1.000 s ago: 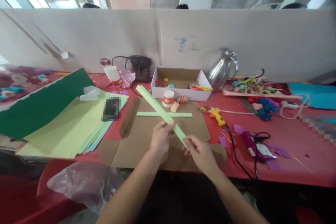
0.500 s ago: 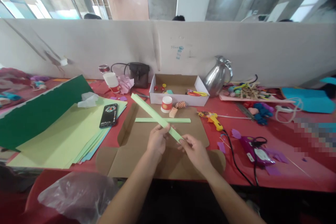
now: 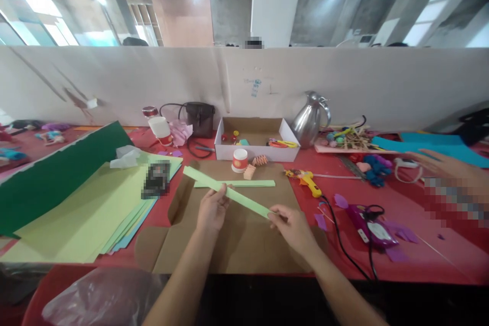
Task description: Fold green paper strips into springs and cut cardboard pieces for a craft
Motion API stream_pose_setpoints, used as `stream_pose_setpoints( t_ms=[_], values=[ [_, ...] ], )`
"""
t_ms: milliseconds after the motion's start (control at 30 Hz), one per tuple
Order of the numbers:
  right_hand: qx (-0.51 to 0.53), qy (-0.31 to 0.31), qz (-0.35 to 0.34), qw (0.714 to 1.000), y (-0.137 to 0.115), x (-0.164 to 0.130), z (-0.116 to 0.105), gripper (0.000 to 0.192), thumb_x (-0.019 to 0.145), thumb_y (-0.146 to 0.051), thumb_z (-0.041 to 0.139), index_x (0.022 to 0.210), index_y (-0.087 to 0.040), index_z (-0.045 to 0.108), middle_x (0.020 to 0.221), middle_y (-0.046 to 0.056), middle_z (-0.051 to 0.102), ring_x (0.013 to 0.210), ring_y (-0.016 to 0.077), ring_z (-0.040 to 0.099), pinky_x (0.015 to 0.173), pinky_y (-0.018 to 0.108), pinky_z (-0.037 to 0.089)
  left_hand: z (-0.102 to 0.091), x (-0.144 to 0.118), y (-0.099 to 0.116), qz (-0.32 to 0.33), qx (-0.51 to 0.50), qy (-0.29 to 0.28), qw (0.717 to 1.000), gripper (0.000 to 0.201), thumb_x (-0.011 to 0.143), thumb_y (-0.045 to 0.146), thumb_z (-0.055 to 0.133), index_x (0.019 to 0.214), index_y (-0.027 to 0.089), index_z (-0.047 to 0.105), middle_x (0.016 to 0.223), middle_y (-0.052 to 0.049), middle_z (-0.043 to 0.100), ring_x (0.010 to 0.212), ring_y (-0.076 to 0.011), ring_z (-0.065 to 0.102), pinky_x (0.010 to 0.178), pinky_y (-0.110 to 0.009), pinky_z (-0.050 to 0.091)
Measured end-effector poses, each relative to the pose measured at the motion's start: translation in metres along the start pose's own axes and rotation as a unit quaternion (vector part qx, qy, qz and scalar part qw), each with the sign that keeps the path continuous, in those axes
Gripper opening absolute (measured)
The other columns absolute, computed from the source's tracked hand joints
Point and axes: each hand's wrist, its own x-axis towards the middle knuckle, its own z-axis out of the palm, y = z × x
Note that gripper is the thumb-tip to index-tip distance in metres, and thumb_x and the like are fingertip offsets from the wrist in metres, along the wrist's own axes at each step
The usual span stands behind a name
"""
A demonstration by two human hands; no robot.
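Between my two hands a light green paper strip [image 3: 244,202] is held at a slant above the cardboard. My left hand [image 3: 212,208] pinches it near its middle. At the strip's lower right end, my right hand [image 3: 291,226] grips it between thumb and fingers. A second green paper strip [image 3: 254,183] lies flat on the unfolded brown cardboard [image 3: 237,249], just behind the held one. Behind that stand a red and white paper cup [image 3: 240,161], a small orange folded paper piece [image 3: 249,171] and an orange striped coil [image 3: 260,160].
A yellow glue gun [image 3: 311,184] with a black cord lies right of the cardboard. Paper sheets [image 3: 76,214] are stacked at left. A white box [image 3: 255,154] and a metal jug [image 3: 308,119] stand behind. Another person's hand [image 3: 453,170] reaches in at right.
The held strip has tilted flatter, and my left hand has shifted left along with it. Another person's hand has come in at the right, where the blue paper has moved.
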Motion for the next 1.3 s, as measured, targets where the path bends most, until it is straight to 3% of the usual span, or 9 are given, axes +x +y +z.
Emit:
stream_pose_setpoints(
  t_ms=[267,433,500,600,700,800,900,1033,1300],
  values=[
    [-0.178,0.048,-0.024,0.983,0.019,-0.005,-0.054,0.025,0.087,-0.038,0.053,0.088,-0.024,0.073,0.079,0.004,0.075,0.074,0.0242,0.071,0.066,0.032,0.051,-0.033,0.007,0.026,0.054,0.036,0.030,0.997,0.012,0.069,0.013,0.075,0.078,0.016,0.067,0.078,-0.004,0.073,0.073,-0.0130,0.067,0.068,-0.024,0.052],
    [-0.344,0.105,-0.193,0.913,0.029,0.008,-0.072,0.027,0.089,-0.019,0.048,0.100,-0.024,0.073,0.109,0.005,0.073,0.101,0.0242,0.066,0.090,0.038,0.049,-0.060,-0.001,0.039,0.118,0.200,0.000,0.973,0.016,0.058,0.012,0.080,0.072,0.015,0.072,0.077,-0.006,0.073,0.071,-0.0152,0.063,0.073,-0.025,0.049],
    [-0.436,0.089,-0.258,0.858,0.026,0.017,-0.071,0.030,0.088,-0.010,0.047,0.101,-0.021,0.072,0.109,0.007,0.072,0.103,0.0254,0.063,0.088,0.039,0.048,-0.069,-0.004,0.046,0.187,0.363,0.003,0.913,0.010,0.062,0.012,0.075,0.067,0.019,0.072,0.076,-0.006,0.072,0.078,-0.0209,0.063,0.080,-0.032,0.048],
    [-0.517,0.037,-0.290,0.804,0.020,0.033,-0.060,0.028,0.087,-0.006,0.047,0.095,-0.019,0.070,0.099,0.009,0.070,0.090,0.0238,0.062,0.073,0.033,0.047,-0.068,-0.015,0.052,0.283,0.579,-0.060,0.762,0.024,0.069,0.005,0.060,0.071,0.024,0.073,0.084,-0.007,0.072,0.100,-0.0291,0.059,0.096,-0.043,0.040],
    [-0.506,-0.004,-0.278,0.817,0.020,0.047,-0.047,0.026,0.088,-0.005,0.046,0.091,-0.019,0.067,0.095,0.008,0.067,0.078,0.0195,0.060,0.060,0.028,0.041,-0.041,-0.027,0.040,0.348,0.723,-0.178,0.570,0.054,0.070,-0.004,0.046,0.107,0.026,0.070,0.115,-0.008,0.068,0.122,-0.0303,0.048,0.103,-0.047,0.032],
    [-0.486,-0.017,-0.269,0.831,0.025,0.053,-0.040,0.025,0.089,-0.005,0.046,0.092,-0.020,0.066,0.099,0.007,0.066,0.079,0.0190,0.059,0.059,0.027,0.039,-0.001,-0.027,0.009,0.360,0.746,-0.283,0.484,0.061,0.073,0.003,0.053,0.130,0.023,0.055,0.133,-0.010,0.057,0.126,-0.0302,0.043,0.103,-0.043,0.034],
    [-0.493,-0.017,-0.263,0.829,0.028,0.054,-0.038,0.025,0.092,-0.009,0.044,0.096,-0.021,0.066,0.103,0.005,0.066,0.083,0.0186,0.059,0.063,0.025,0.040,0.030,-0.017,-0.020,0.355,0.761,-0.289,0.460,0.035,0.085,0.020,0.055,0.119,0.019,0.063,0.109,-0.014,0.065,0.110,-0.0304,0.051,0.093,-0.042,0.041],
    [-0.488,-0.015,-0.259,0.833,0.032,0.056,-0.038,0.022,0.092,-0.012,0.047,0.095,-0.022,0.067,0.101,0.004,0.067,0.081,0.0174,0.060,0.065,0.025,0.042,0.035,-0.004,-0.039,0.367,0.773,-0.266,0.443,0.023,0.090,0.019,0.049,0.099,0.021,0.070,0.090,-0.012,0.062,0.099,-0.0274,0.052,0.082,-0.038,0.044],
    [-0.442,-0.008,-0.267,0.857,0.036,0.053,-0.033,0.032,0.089,-0.007,0.043,0.105,-0.020,0.067,0.109,0.009,0.067,0.089,0.0222,0.061,0.076,0.032,0.047,0.015,0.000,-0.049,0.340,0.733,-0.255,0.531,0.026,0.091,0.020,0.048,0.107,0.024,0.069,0.100,-0.009,0.058,0.094,-0.0221,0.054,0.078,-0.032,0.046]
  ],
)
